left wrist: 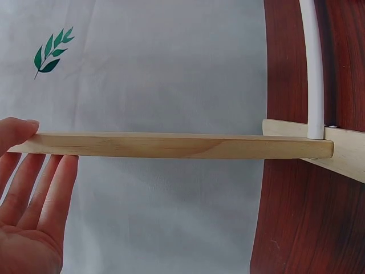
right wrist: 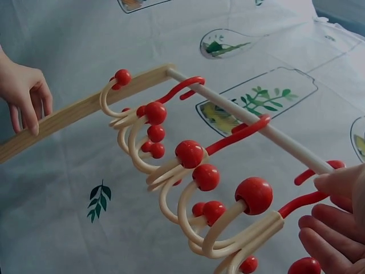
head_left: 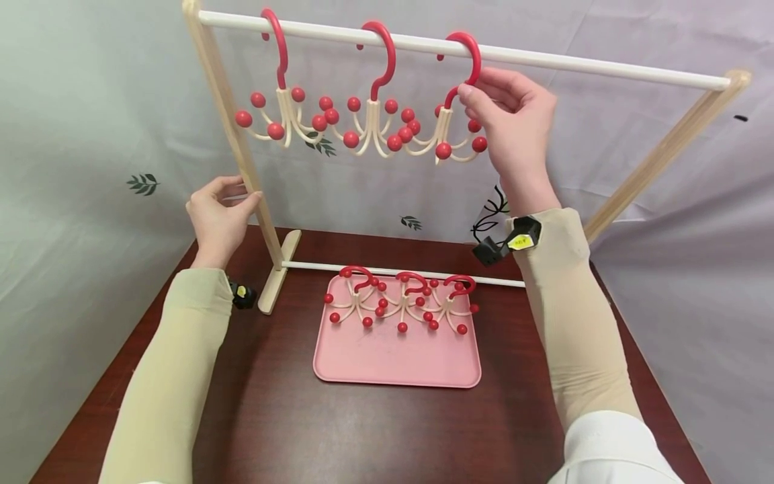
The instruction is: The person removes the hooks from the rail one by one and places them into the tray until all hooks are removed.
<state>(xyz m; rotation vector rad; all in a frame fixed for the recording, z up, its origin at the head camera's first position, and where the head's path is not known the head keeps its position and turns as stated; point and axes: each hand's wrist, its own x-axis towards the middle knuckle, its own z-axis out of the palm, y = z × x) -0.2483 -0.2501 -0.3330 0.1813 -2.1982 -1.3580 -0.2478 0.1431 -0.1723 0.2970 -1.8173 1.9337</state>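
A wooden rack carries a white top rod [head_left: 544, 59] with three hangers on it, each a red hook over cream arms tipped with red balls. My right hand [head_left: 468, 91] pinches the red hook of the rightmost hanger [head_left: 450, 124], which sits on the rod. In the right wrist view that hanger [right wrist: 251, 228] hangs close to my right hand [right wrist: 333, 205]. My left hand [head_left: 242, 198] grips the rack's left post [head_left: 242, 148] at mid height. The left wrist view shows the thumb on one side of the post [left wrist: 182, 145] and the fingers [left wrist: 57, 188] on the other.
A pink tray [head_left: 393, 363] lies on the dark wooden table [head_left: 363, 437] with three more hangers [head_left: 402, 302] in its far half. The rack's lower white rod [head_left: 399, 272] runs just behind the tray. Pale cloth with leaf prints hangs all around.
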